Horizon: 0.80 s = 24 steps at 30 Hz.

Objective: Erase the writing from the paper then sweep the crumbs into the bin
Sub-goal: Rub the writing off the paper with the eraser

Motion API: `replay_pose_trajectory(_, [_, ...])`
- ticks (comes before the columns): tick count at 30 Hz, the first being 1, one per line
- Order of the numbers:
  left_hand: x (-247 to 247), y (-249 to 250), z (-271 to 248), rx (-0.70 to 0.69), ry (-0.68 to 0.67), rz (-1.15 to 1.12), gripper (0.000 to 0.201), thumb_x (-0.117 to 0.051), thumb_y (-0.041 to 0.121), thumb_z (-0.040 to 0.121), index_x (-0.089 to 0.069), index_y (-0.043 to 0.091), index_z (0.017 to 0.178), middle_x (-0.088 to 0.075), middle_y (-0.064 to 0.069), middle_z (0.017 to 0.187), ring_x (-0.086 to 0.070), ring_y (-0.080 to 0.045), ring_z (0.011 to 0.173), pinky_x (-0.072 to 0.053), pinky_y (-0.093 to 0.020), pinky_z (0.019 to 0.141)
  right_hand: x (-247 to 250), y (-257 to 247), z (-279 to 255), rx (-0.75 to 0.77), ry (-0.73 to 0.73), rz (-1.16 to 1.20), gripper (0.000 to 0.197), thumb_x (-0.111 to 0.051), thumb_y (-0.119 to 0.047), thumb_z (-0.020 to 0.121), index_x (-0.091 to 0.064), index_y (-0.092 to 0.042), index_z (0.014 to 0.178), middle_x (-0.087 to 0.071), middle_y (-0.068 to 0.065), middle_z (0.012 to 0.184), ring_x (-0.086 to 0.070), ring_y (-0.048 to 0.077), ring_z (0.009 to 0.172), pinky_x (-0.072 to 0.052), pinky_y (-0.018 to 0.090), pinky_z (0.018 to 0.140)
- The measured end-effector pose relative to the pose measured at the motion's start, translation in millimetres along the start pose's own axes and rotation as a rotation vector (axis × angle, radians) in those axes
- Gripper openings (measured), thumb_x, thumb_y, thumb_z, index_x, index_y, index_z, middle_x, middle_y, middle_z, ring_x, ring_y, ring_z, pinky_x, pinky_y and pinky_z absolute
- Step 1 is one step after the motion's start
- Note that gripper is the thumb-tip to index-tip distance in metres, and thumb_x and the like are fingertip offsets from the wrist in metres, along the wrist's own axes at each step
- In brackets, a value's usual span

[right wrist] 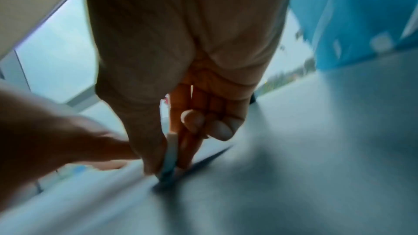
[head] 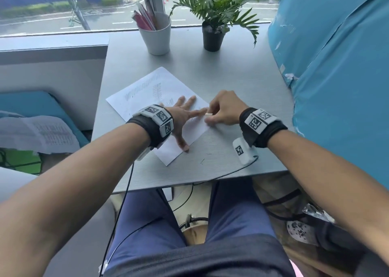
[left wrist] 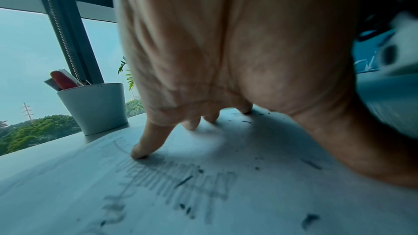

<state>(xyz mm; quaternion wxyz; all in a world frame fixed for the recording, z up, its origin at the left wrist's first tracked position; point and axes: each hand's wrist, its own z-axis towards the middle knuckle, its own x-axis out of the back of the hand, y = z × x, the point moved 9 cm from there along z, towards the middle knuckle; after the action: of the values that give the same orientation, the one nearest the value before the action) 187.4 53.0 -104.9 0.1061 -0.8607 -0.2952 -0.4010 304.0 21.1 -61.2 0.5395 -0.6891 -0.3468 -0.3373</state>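
The sheet of paper (head: 160,99), lying in the middle of the head view on the grey table (head: 242,83), is looking thin and easy to crumple, so the left hand (head: 181,120) is pressing it flat with spread fingers while the right hand (head: 223,110) is pinching a small white eraser (head: 209,114) at its right edge; grey pencil writing (left wrist: 181,185) and dark crumbs (left wrist: 309,219) are showing on it.

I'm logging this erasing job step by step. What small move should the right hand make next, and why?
Probably slide the eraser up the paper toward the pencil writing, which looks unerased. The right hand pinches it at the sheet's right edge while the left hand presses the sheet flat.
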Motion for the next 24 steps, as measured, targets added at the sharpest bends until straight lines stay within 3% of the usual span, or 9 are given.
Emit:
replay_pose_trajectory(4, [-3,-2,0,-0.033,0.005,-0.018,0.146,-0.090,0.061,0.048,0.019,0.059,0.145,0.036,0.010,0.157,0.030,-0.024,0.147,-0.010,-0.082,0.104,32,19,8,-0.063,0.111,-0.064,0.013,-0.077,-0.021,0.072,-0.078,-0.009,0.077,-0.073,0.002,0.071,-0.066,0.013,0.068,-0.056,0.024,0.068])
replay_pose_trajectory(8, [-7,-9,3,-0.089,0.049,-0.062,0.135,-0.084,0.072,0.050,0.011,0.061,0.146,0.034,0.015,0.157,0.031,-0.018,0.146,-0.003,-0.081,0.106,18,-2,0,0.018,0.071,0.018,0.011,-0.081,-0.022,0.073,-0.077,-0.012,0.076,-0.068,-0.002,0.062,-0.062,0.008,0.057,-0.045,0.011,0.052])
replay_pose_trajectory(12, [2,-6,3,-0.129,0.198,-0.213,0.106,-0.073,0.072,0.067,-0.013,0.054,0.151,0.016,0.012,0.164,0.019,-0.019,0.151,-0.005,-0.083,0.103,6,1,2,-0.006,0.086,-0.007,0.011,-0.079,-0.024,0.072,-0.078,-0.014,0.076,-0.070,-0.002,0.069,-0.066,0.012,0.068,-0.058,0.028,0.067])
replay_pose_trajectory(15, [1,-8,5,-0.124,0.249,-0.258,0.115,-0.076,0.071,0.064,-0.010,0.047,0.155,0.013,0.013,0.165,0.017,-0.017,0.151,-0.002,-0.083,0.102,-5,-9,0,0.015,0.073,0.006,0.015,-0.079,-0.025,0.071,-0.077,-0.012,0.078,-0.069,-0.003,0.074,-0.065,0.011,0.071,-0.057,0.028,0.071])
replay_pose_trajectory(19, [0,-8,7,-0.110,0.242,-0.245,0.124,-0.077,0.070,0.063,-0.001,0.040,0.157,0.015,0.014,0.164,0.018,-0.015,0.151,0.000,-0.082,0.104,-24,-35,-12,0.107,0.002,-0.019,0.014,-0.079,-0.021,0.072,-0.076,-0.009,0.079,-0.064,-0.004,0.071,-0.061,0.010,0.066,-0.051,0.021,0.064])
replay_pose_trajectory(24, [-1,-6,6,-0.098,0.241,-0.249,0.120,-0.079,0.068,0.063,-0.005,0.046,0.156,0.014,0.014,0.165,0.017,-0.018,0.151,0.000,-0.083,0.102,11,10,3,-0.050,0.090,-0.073,0.014,-0.074,-0.021,0.072,-0.075,-0.008,0.075,-0.065,0.001,0.069,-0.063,0.018,0.068,-0.054,0.026,0.063])
